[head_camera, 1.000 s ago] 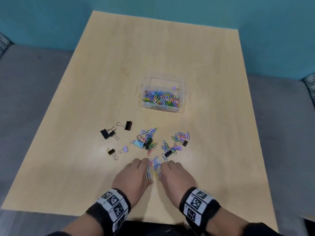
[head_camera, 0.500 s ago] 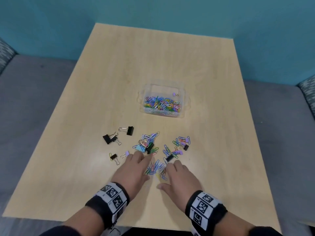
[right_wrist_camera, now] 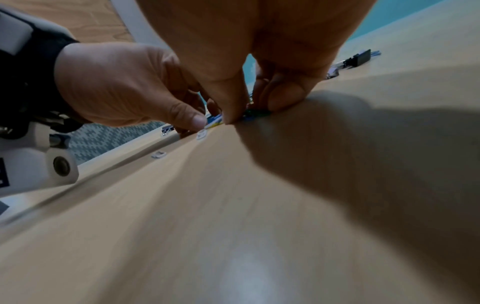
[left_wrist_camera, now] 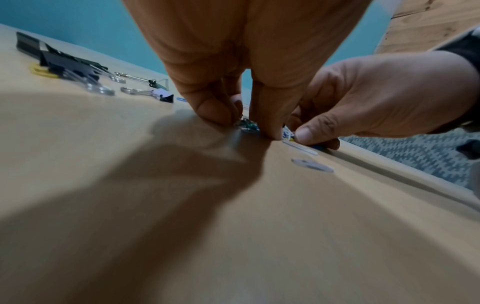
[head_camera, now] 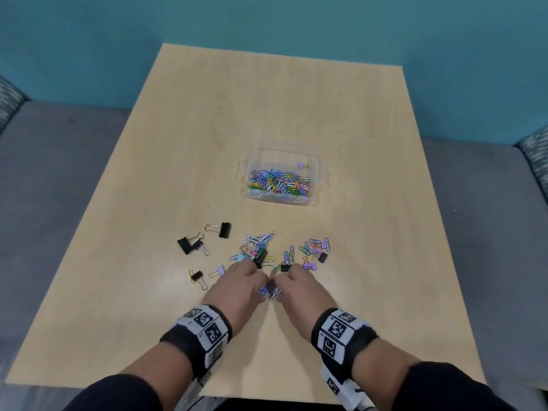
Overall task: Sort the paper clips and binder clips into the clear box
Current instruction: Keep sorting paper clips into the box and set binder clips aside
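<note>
The clear box [head_camera: 321,179] stands mid-table. Its near compartment is full of coloured paper clips [head_camera: 280,183], and one purple binder clip [head_camera: 302,165] lies in the far one. My left hand [head_camera: 237,284] and right hand [head_camera: 299,287] meet knuckle to knuckle in front of it. Between them they pinch a small heap of paper clips [head_camera: 270,289] against the table. In the left wrist view my left hand [left_wrist_camera: 244,123] has thumb and fingers curled onto the heap. The right wrist view shows my right hand [right_wrist_camera: 249,113] doing the same.
Loose paper clips [head_camera: 258,241] and small binder clips [head_camera: 315,250] lie just beyond my fingers. Black binder clips [head_camera: 222,229] [head_camera: 189,246] and two small ones [head_camera: 196,275] sit to the left. A stray white clip [head_camera: 255,325] lies near my left wrist. The table's [head_camera: 385,203] near edge is below my forearms.
My hands have drawn together from a spread, flat pose. Their fingers have curled in and bunched the paper clips between them.
</note>
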Motion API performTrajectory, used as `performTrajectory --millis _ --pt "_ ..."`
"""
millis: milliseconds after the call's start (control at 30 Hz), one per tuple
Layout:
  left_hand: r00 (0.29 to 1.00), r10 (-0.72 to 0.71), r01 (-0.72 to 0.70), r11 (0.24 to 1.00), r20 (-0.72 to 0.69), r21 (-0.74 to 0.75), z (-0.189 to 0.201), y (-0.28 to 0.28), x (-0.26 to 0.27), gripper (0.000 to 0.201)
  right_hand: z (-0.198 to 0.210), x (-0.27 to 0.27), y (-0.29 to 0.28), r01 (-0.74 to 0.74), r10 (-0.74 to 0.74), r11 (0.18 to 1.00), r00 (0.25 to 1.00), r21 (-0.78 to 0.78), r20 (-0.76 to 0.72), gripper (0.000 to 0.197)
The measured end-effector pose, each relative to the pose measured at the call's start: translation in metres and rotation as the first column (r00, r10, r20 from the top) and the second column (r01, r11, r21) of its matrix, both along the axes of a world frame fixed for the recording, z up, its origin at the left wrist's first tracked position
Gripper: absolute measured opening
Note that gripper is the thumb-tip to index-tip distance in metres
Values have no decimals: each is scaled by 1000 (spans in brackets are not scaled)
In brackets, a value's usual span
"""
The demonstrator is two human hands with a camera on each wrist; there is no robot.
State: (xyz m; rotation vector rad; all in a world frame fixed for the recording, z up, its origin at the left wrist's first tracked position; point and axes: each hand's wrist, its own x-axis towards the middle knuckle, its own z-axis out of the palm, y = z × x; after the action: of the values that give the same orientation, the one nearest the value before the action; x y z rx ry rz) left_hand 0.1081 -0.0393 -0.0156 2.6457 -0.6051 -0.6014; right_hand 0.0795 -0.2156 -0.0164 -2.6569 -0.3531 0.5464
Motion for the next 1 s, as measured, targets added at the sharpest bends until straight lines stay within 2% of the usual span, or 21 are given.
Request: performTrajectory --millis 100,300,500,567,600,667,733,800,900,933,1000 --pt "997 -42 43 999 63 -5 2 -3 -2 13 -2 2 -2 -50 51 999 999 -20 16 12" --pt "994 -83 76 993 77 93 2 -7 -3 24 3 7 -4 -129 129 990 992 -52 -12 32" --pt "996 -88 82 977 23 195 14 -12 -4 32 13 13 -10 -175 172 980 984 -93 -40 35" --pt "998 -52 48 983 23 178 12 -9 -5 35 14 14 -13 -174 170 979 984 -104 -43 31" --pt "1000 -5 4 989 5 146 11 -8 -5 31 13 15 -15 -161 157 982 987 -97 -43 30" --pt "990 142 -140 987 -10 81 12 -5 -2 17 14 16 -19 -97 95 993 995 -62 -35 28" --pt "965 258 -258 966 -56 2 16 1 2 14 19 20 -24 4 -2 1000 998 20 -67 8" --pt "900 387 -415 901 -199 -128 28 3 11 14 30 25 -30 111 -78 984 971 137 -225 10" --pt "770 482 -612 742 -418 -274 50 1 43 20 46 47 -38 324 -213 897 913 301 -348 14" --pt "758 483 -631 712 -438 -308 57 -1 59 22 51 62 -40 391 -268 855 895 340 -356 15" --pt "781 489 -618 695 -388 -367 69 -10 96 23 61 99 -45 490 -383 783 865 384 -324 19"
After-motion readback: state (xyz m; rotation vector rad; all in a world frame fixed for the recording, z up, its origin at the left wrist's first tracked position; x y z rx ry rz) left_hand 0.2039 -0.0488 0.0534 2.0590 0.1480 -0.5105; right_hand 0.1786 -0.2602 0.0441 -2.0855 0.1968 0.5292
